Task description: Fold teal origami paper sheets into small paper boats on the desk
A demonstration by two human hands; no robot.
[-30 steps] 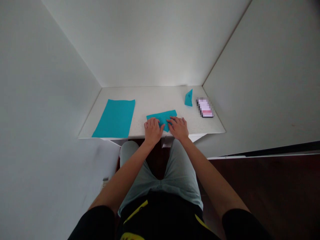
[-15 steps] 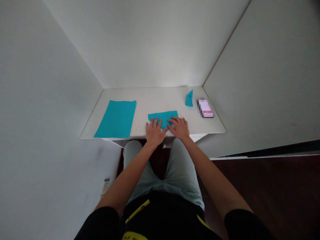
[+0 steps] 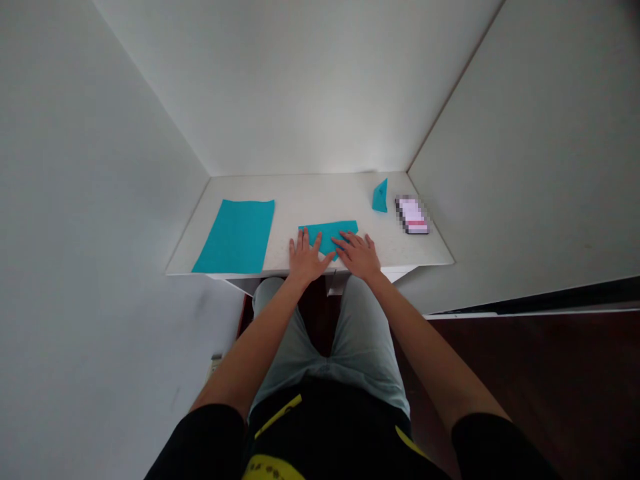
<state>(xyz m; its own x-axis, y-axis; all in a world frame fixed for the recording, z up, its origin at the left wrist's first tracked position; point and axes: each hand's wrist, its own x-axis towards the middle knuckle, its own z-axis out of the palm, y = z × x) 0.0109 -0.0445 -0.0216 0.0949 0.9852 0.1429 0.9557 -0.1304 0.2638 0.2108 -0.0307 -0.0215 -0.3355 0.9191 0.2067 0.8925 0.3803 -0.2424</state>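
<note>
A folded teal paper (image 3: pixel 327 233) lies flat on the white desk (image 3: pixel 315 197), just in front of me. My left hand (image 3: pixel 305 259) rests at its near left corner, palm down with the fingers spread. My right hand (image 3: pixel 358 256) lies partly on the paper's near right side, fingers pointing left and holding nothing. A flat teal paper sheet (image 3: pixel 235 237) lies to the left, with neither hand near it. Further back on the right stands a small folded teal paper piece (image 3: pixel 380 197).
A smartphone (image 3: pixel 413 215), its screen pixelated, lies near the desk's right edge. Walls enclose the desk at the back and both sides. My knees show below its front edge, with a dark wooden floor (image 3: pixel 520 387) at the lower right.
My left hand has gone from curled on the folded paper to flat with spread fingers, moving slightly back off it. The right hand and papers have barely moved.
</note>
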